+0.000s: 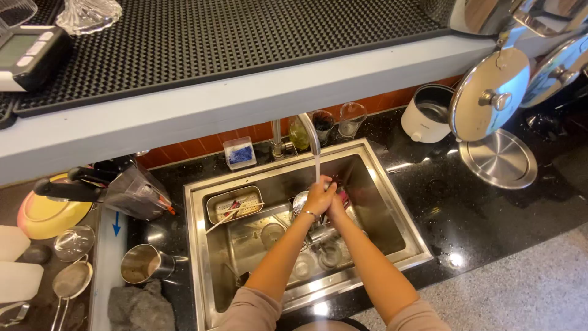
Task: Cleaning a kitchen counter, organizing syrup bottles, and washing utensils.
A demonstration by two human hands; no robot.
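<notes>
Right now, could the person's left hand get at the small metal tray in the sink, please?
Probably yes: the left hand is under the tap, and the metal tray lies beside it in the sink, nothing between.

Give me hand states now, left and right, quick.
Left hand: under the faucet stream, pressed against the right; grip cannot be told.
Right hand: against the left over the sink; any held item hidden.

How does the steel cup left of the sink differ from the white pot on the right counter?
The steel cup is bare shiny metal; the white pot is white outside with a dark inside. The cup looks smaller and sits beside a grey cloth; the pot stands behind hanging lids. Both are open-topped and upright.
</notes>
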